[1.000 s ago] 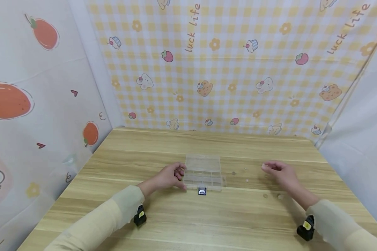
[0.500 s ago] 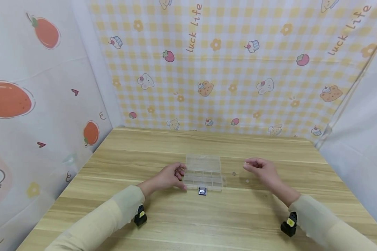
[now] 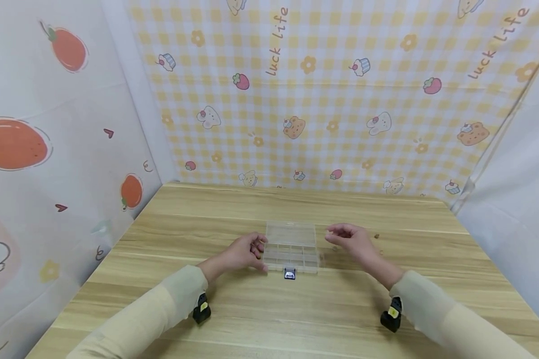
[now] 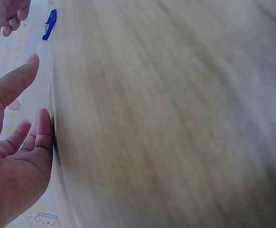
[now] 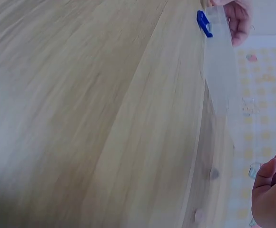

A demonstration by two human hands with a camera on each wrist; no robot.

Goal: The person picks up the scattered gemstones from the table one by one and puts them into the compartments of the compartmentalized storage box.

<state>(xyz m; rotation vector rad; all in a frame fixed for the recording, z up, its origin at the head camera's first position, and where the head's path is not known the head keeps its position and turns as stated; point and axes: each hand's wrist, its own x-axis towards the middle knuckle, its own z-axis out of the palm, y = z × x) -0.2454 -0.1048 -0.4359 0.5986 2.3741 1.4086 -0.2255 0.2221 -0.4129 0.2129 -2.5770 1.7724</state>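
Observation:
A clear plastic compartment box [image 3: 311, 258] lies on the table with its lid raised back and its blue latch [image 3: 289, 273] toward the person. My left hand [image 3: 241, 253] holds the box's left end, thumb at the front corner and fingers along the side. To the right of the box, my right hand [image 3: 354, 243] hovers above the table. Its thumb and forefinger pinch a small pale piece [image 3: 328, 233], mostly hidden by the fingertips; cannot tell its kind. In the right wrist view, the right hand's curled fingers [image 5: 266, 175] show at the right edge.
Small round pieces lie on the wooden table [image 3: 269, 314] right of the box, including a greyish one [image 5: 214, 173] and a pale one [image 5: 198, 215] in the right wrist view. A checked cloth [image 3: 319, 99] hangs behind the table, with printed white cloth [image 3: 85, 119] at the left.
My right hand has moved left, from over the right part of the table to near the box, still pinching the small piece. The left hand and the box have stayed put.

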